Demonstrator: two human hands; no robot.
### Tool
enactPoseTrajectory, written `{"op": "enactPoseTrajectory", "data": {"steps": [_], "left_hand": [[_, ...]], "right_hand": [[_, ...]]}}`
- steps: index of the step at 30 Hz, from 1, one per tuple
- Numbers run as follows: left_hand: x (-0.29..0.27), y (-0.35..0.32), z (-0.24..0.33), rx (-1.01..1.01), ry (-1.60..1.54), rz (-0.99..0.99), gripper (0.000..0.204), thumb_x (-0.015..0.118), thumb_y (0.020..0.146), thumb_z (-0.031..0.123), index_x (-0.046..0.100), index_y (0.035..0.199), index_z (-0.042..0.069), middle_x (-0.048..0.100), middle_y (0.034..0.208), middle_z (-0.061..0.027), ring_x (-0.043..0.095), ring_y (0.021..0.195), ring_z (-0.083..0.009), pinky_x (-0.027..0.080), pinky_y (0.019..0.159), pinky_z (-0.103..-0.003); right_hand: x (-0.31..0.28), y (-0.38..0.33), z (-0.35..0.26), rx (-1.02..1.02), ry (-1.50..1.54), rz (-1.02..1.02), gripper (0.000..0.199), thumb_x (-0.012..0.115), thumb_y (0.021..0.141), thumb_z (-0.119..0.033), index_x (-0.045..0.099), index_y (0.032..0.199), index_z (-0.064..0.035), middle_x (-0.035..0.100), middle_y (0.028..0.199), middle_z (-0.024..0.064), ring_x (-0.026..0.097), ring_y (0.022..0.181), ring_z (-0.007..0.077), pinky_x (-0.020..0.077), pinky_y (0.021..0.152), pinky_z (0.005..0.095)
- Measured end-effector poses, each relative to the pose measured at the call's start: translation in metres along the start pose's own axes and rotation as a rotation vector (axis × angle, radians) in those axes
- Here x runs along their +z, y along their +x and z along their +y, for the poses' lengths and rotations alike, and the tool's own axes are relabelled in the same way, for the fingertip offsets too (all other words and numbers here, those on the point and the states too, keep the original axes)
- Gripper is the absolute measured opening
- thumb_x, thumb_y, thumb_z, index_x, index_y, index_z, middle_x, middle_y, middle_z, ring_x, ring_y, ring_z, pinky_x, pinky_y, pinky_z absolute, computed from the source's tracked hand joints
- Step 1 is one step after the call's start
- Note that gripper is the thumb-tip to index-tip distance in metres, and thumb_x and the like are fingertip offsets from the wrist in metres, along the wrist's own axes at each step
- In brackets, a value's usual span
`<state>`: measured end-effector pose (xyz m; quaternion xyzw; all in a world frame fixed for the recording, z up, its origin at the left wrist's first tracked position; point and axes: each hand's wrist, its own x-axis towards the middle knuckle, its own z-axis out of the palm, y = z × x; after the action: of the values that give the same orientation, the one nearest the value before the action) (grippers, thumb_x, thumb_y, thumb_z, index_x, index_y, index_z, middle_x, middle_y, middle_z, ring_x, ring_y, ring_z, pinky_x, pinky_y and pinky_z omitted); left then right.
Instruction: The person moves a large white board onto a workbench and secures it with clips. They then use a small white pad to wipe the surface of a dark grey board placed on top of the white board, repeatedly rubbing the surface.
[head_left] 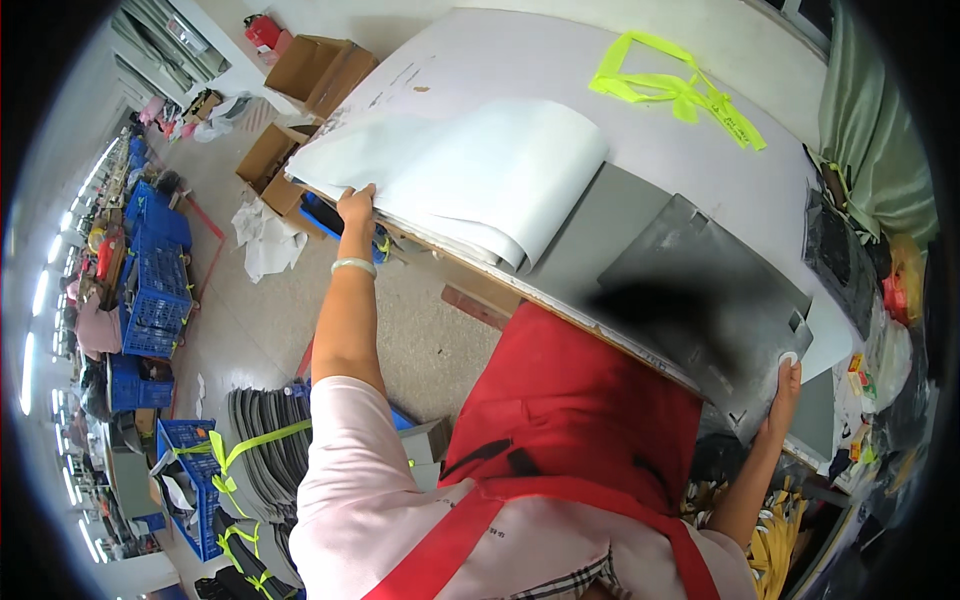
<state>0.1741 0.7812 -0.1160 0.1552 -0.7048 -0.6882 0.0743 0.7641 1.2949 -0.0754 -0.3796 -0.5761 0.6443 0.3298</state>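
My left hand point(357, 205) is closed on the edge of a large white sheet point(450, 150) at the table's front left edge. That sheet is folded over in a loose roll at its right end, on top of other layers. My right hand point(785, 390) grips the right corner of a dark grey, see-through plastic template point(745, 270) with small cut-out slots. A small white round piece point(789, 358) shows at that thumb. Beneath the template lies a grey board point(625, 215). A black blur hides part of the template's middle.
Bright yellow-green straps point(680, 90) lie at the table's far side. Cardboard boxes point(320, 75) stand beyond its left end. Blue crates point(155, 290) line the floor at left, near a strapped stack of dark curved pieces point(270, 440). Plastic bags point(890, 350) crowd the right end.
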Motion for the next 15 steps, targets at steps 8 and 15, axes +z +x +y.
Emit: {"op": "enactPoseTrajectory", "data": {"steps": [8, 15], "left_hand": [[-0.022, 0.005, -0.018, 0.023, -0.051, 0.052, 0.069, 0.073, 0.076, -0.001, 0.038, 0.135, -0.012, 0.06, 0.108, -0.022, 0.062, 0.085, -0.0255, 0.05, 0.07, -0.033], [-0.04, 0.046, -0.022, 0.054, 0.083, 0.097, 0.065, 0.074, 0.078, 0.008, 0.043, 0.133, -0.007, 0.062, 0.098, -0.0145, 0.061, 0.073, -0.0199, 0.047, 0.056, -0.03]], "right_hand": [[0.009, -0.003, -0.002, -0.033, -0.12, 0.04, 0.023, 0.055, 0.097, -0.023, 0.057, 0.112, -0.0069, 0.06, 0.101, 0.0009, 0.056, 0.091, 0.01, 0.0443, 0.082, 0.0245], [0.017, -0.006, -0.009, -0.016, -0.084, -0.015, 0.02, 0.059, 0.095, -0.022, 0.058, 0.108, -0.0075, 0.061, 0.095, -0.0007, 0.056, 0.085, 0.0083, 0.0443, 0.077, 0.0234]]}}
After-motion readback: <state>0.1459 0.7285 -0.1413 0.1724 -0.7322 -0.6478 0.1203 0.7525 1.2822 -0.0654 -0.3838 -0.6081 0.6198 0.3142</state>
